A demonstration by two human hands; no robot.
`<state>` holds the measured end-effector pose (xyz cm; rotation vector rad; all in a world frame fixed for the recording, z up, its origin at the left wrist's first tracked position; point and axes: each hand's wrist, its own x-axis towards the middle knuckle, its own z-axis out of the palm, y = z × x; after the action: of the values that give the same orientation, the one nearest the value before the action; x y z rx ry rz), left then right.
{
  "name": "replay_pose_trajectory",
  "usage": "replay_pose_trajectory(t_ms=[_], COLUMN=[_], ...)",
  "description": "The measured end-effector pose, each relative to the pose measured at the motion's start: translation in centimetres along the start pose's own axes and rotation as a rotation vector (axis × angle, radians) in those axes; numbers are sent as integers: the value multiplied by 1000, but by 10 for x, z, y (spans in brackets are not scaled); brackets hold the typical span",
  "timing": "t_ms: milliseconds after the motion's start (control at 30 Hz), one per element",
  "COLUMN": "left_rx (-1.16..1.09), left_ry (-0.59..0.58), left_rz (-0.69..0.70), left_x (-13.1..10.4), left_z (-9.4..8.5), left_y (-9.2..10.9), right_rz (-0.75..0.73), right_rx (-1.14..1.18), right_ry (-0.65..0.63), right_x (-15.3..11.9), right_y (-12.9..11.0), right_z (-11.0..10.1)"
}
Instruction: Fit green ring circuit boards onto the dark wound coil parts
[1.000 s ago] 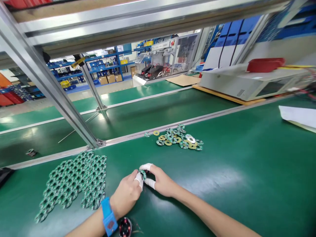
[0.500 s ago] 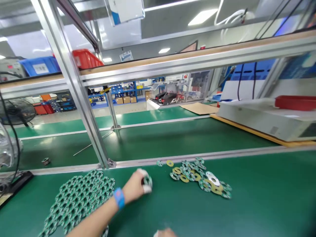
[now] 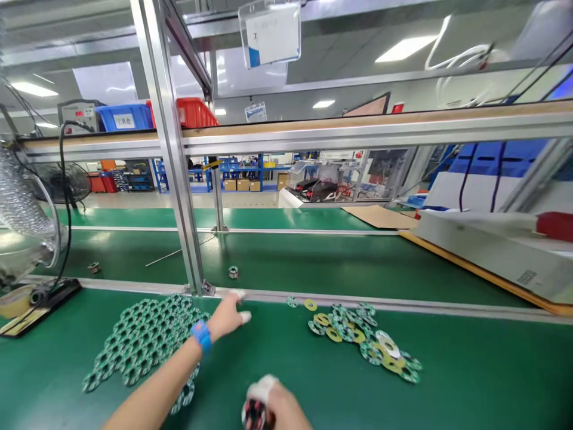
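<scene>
My left hand (image 3: 227, 316), with a blue band on its wrist and white-covered fingertips, reaches over the green bench with fingers apart and nothing between them. Just beyond it a small round coil-like part (image 3: 233, 273) stands behind the metal rail. At the bottom centre my right hand (image 3: 273, 397) is closed on a dark and reddish ring part (image 3: 254, 414). Left of my left hand lies a dense sheet of green ring boards (image 3: 147, 334). A loose pile of green, yellow and white rings (image 3: 358, 328) lies to the right.
A metal upright (image 3: 179, 179) rises from the rail (image 3: 340, 301) behind my left hand. Blue (image 3: 125, 117) and red (image 3: 197, 113) bins sit on the shelf. A grey box-shaped unit (image 3: 487, 251) is at the right, a black-based device (image 3: 45, 307) at the left.
My left hand has let go of the green ring part and drawn back left; a round part now stands behind the rail. My right hand has come further into view with a ring part. The view has shifted.
</scene>
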<state>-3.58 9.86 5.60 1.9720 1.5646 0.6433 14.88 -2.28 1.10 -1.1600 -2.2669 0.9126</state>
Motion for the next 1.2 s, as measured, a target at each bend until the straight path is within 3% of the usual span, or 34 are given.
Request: replay_pose_trajectory(t_ms=[100, 167, 333, 467, 633, 800, 900, 967, 1100, 1200], left_rx=[-129, -232, -347, -350, -279, -267, -269, -271, -266, -258], left_ry=[-299, -384, -236, -180, -187, -171, -170, -184, -192, -182], left_rz=[133, 182, 171, 195, 255, 246, 233, 226, 211, 205], left_x=[-59, -84, -94, -90, -93, -94, -94, -94, -94, -94], left_z=[21, 37, 62, 62, 55, 55, 56, 56, 57, 60], left_y=[2, 4, 4, 2, 9, 11, 10, 9, 7, 3], right_rz=[130, 216, 262, 97, -246, -329, -340, -251, 234, 326], right_rx=[-11, 23, 285, 48, -327, -545, -545, -518, -671, -748], right_ry=[198, 310, 334, 400, 282, 14, -16, 82, 375, 368], right_x=[-2, -3, -5, -8, -11, -22, -28, -26, -3, 19], right_y=[12, 17, 15, 4, -2, -9, -15, -12, 18, 44], right_z=[-8, -10, -3, -4, -15, -19, -23, -34, -75, -104])
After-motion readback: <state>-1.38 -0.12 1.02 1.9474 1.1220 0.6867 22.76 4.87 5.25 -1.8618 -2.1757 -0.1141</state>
